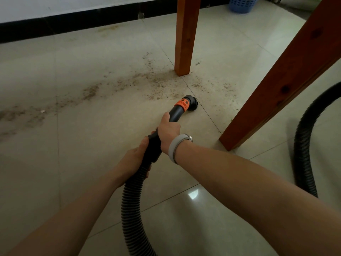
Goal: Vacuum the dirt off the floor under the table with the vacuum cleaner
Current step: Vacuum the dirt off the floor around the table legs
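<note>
A black vacuum wand with an orange collar (181,104) ends in a round brush nozzle (192,104) resting on the pale tiled floor. My right hand (168,131), with a grey wristband, grips the wand just behind the collar. My left hand (137,157) grips the wand's rear end where the ribbed black hose (132,206) joins it. Brown dirt (156,84) lies scattered in a band across the tiles, just beyond the nozzle and around the far table leg (184,43).
A near table leg (287,80) slants down at the right, close to the nozzle. The hose loops back along the floor at far right (304,154). A black skirting and white wall (73,19) run along the back. A blue basket (241,4) stands beyond the table.
</note>
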The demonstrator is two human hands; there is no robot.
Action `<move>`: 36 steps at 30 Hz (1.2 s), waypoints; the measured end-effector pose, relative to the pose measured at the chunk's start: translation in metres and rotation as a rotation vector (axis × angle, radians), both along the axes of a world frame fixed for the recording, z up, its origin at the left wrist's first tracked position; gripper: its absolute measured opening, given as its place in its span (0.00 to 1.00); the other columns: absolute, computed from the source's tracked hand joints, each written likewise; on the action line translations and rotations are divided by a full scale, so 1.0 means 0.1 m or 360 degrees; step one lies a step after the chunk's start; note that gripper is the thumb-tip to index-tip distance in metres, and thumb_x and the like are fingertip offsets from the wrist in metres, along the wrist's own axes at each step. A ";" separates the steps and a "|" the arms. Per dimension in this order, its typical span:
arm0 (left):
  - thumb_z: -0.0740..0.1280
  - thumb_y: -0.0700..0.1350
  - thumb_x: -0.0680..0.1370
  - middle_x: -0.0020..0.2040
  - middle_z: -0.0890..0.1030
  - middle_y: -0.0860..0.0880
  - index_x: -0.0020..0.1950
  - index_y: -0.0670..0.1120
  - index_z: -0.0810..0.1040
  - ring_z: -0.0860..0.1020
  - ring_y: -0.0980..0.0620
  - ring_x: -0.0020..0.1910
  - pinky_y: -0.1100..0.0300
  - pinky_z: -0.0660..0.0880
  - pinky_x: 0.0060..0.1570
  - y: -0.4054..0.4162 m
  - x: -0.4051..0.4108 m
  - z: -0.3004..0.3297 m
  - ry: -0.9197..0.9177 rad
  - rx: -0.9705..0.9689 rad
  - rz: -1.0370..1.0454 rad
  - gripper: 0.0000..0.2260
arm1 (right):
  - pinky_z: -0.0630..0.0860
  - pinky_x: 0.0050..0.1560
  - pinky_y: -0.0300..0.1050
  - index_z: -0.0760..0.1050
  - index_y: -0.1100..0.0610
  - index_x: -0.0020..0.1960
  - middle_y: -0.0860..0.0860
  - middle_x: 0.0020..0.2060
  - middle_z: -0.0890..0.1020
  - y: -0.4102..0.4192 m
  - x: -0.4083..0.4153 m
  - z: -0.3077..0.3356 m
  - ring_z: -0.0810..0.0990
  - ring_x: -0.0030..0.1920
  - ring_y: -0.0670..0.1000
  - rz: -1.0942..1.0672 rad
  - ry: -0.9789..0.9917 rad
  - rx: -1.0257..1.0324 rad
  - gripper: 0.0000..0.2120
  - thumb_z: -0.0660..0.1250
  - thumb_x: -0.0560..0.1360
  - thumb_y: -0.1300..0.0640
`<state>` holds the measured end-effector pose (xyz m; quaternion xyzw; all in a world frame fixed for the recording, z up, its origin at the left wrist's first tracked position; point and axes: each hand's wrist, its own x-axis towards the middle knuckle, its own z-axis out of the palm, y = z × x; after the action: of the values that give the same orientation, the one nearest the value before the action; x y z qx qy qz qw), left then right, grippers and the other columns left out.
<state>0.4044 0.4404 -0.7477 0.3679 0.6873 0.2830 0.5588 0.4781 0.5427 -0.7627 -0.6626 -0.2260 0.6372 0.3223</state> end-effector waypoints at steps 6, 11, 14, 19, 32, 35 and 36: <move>0.51 0.64 0.77 0.31 0.77 0.42 0.42 0.39 0.75 0.76 0.48 0.25 0.59 0.74 0.27 0.05 0.11 -0.09 0.0130 0.0082 0.0001 0.29 | 0.75 0.31 0.45 0.66 0.60 0.59 0.53 0.35 0.74 0.03 0.21 0.07 0.76 0.30 0.51 0.0001 0.0194 0.0042 0.16 0.56 0.80 0.48; 0.53 0.62 0.79 0.32 0.78 0.44 0.41 0.41 0.74 0.76 0.49 0.24 0.59 0.74 0.26 0.07 0.17 -0.12 0.0271 0.0131 -0.0076 0.25 | 0.76 0.33 0.46 0.67 0.60 0.53 0.55 0.35 0.75 -0.01 0.32 0.03 0.76 0.32 0.53 -0.0068 0.0292 -0.0014 0.14 0.58 0.80 0.48; 0.56 0.61 0.78 0.33 0.78 0.45 0.45 0.40 0.74 0.76 0.50 0.25 0.60 0.74 0.27 0.08 0.24 -0.14 0.0268 0.0120 -0.0146 0.23 | 0.77 0.34 0.48 0.69 0.62 0.53 0.55 0.34 0.76 -0.02 0.44 -0.01 0.77 0.31 0.54 -0.0163 0.0364 -0.0065 0.18 0.60 0.79 0.46; 0.57 0.61 0.78 0.38 0.78 0.43 0.54 0.41 0.71 0.78 0.48 0.26 0.57 0.77 0.28 0.08 0.40 -0.10 -0.0014 -0.0005 -0.0184 0.22 | 0.76 0.32 0.46 0.70 0.60 0.51 0.53 0.29 0.75 0.05 0.68 -0.07 0.75 0.23 0.51 -0.0310 0.0577 -0.0172 0.21 0.64 0.75 0.42; 0.56 0.62 0.78 0.40 0.77 0.42 0.55 0.41 0.71 0.78 0.49 0.25 0.57 0.77 0.28 0.09 0.45 -0.09 0.0053 0.0033 -0.0162 0.24 | 0.76 0.32 0.44 0.69 0.60 0.44 0.52 0.26 0.73 0.06 0.72 -0.02 0.72 0.23 0.50 -0.0280 0.0746 -0.0220 0.20 0.64 0.76 0.42; 0.57 0.62 0.78 0.40 0.77 0.42 0.56 0.41 0.71 0.78 0.48 0.26 0.57 0.78 0.28 0.07 0.42 -0.08 0.0060 0.0026 -0.0145 0.24 | 0.76 0.33 0.44 0.70 0.60 0.43 0.52 0.26 0.73 0.04 0.69 -0.03 0.72 0.23 0.49 -0.0278 0.0788 -0.0242 0.20 0.64 0.75 0.41; 0.57 0.62 0.78 0.40 0.77 0.42 0.56 0.42 0.71 0.78 0.48 0.26 0.57 0.77 0.27 0.06 0.41 -0.07 0.0058 0.0025 -0.0133 0.23 | 0.75 0.34 0.44 0.70 0.60 0.43 0.52 0.26 0.73 0.03 0.68 -0.03 0.72 0.23 0.49 -0.0273 0.0798 -0.0237 0.20 0.64 0.75 0.41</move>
<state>0.4452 0.4462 -0.7552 0.4057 0.6792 0.2581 0.5546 0.5459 0.5461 -0.7659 -0.5228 -0.0346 0.7665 0.3714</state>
